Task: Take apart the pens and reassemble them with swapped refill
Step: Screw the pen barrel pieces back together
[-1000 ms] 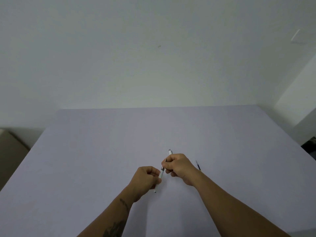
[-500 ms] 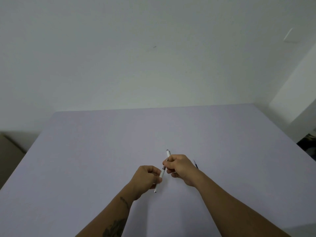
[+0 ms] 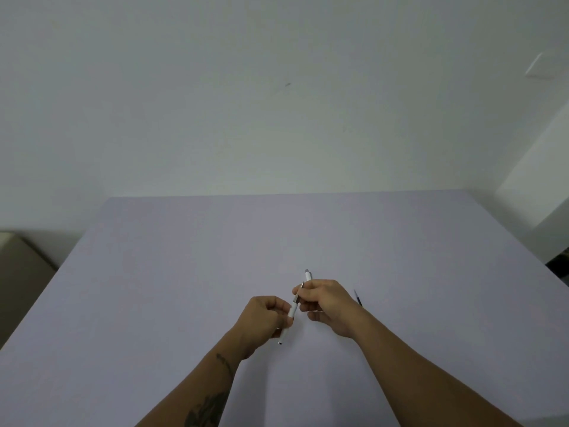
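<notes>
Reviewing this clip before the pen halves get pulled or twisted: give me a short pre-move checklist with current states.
1. Left hand grips the lower section of the white pen: ok.
2. Right hand grips the upper section: ok.
3. Pen held above the table, not resting on it: ok.
4. Dark refill-like piece lying on the table beyond the right wrist, clear of both hands: ok.
5. Barrel joint loosened: cannot tell.
6. Second pen body in view: not ok.
</notes>
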Tool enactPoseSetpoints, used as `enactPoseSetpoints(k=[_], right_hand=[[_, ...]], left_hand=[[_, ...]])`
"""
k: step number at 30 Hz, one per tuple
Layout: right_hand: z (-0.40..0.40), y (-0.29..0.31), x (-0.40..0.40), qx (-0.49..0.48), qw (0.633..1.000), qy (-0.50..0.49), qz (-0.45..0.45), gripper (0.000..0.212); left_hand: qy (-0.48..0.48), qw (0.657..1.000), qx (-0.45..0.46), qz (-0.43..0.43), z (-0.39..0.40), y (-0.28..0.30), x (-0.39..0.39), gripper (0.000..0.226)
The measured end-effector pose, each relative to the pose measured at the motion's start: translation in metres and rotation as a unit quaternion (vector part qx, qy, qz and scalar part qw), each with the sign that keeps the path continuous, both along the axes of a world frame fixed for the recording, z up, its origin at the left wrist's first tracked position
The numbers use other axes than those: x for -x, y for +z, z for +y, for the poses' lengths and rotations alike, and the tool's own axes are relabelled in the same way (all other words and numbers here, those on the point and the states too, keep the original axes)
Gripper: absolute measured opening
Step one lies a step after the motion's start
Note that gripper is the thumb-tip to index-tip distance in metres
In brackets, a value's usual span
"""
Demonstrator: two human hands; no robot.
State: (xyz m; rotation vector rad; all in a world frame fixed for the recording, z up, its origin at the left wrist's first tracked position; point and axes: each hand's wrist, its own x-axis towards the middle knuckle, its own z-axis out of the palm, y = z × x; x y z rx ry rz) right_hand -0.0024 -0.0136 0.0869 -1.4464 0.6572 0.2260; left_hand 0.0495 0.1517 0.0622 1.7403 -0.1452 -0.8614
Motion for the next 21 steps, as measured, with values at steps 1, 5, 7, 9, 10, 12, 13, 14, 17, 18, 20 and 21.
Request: enactPoseSetpoints(k=[1,5,7,9,10,12,13,14,17,18,20,21], right_hand=[[0.001,-0.001,-0.001,0.005,1.000,-0.003,-0.002,0.015],[0.005,-0.003,-0.004,0.047,0.999,-0.004,-0.005,0.007],[0.007,-0.004,-0.004,0.077,0.997,-0.001,-0.007,0.012],[0.009,-0.004,-0.004,0.097,0.995,0.008,-0.006,0.016],[0.009,-0.004,-0.004,0.102,0.995,0.013,-0.003,0.017],[0.009,0.000,-0.003,0.097,0.995,0.027,0.006,0.014],[0.008,0.002,-0.003,0.082,0.996,0.032,0.009,0.009],[0.008,0.004,-0.003,0.058,0.998,0.033,0.009,0.006],[0.007,0.007,-0.004,0.002,1.000,0.027,0.005,0.016],[0.008,0.007,-0.005,-0.003,1.000,0.024,0.003,0.017],[0.009,0.007,-0.006,0.002,1.000,0.017,-0.001,0.018],[0.009,0.007,-0.007,0.012,1.000,0.014,-0.006,0.017]], left_hand=[[-0.001,1.000,-0.004,-0.005,0.000,0.000,0.000,0.014],[-0.007,1.000,-0.021,-0.016,0.000,-0.001,0.000,0.014],[-0.009,0.999,-0.023,-0.019,0.002,-0.001,-0.001,0.016],[-0.014,0.999,-0.029,-0.022,0.004,-0.002,-0.003,0.016],[-0.018,0.999,-0.034,-0.025,0.005,-0.002,-0.003,0.016],[-0.024,0.998,-0.040,-0.030,0.007,-0.002,-0.005,0.016],[-0.023,0.998,-0.040,-0.031,0.007,-0.002,-0.005,0.016],[-0.020,0.999,-0.040,-0.031,0.007,-0.001,-0.006,0.016],[-0.009,0.999,-0.038,-0.031,0.008,0.002,-0.010,0.016],[-0.008,0.999,-0.036,-0.031,0.009,0.003,-0.011,0.015],[-0.007,0.999,-0.030,-0.027,0.009,0.005,-0.013,0.015],[-0.008,0.999,-0.027,-0.024,0.009,0.006,-0.014,0.015]])
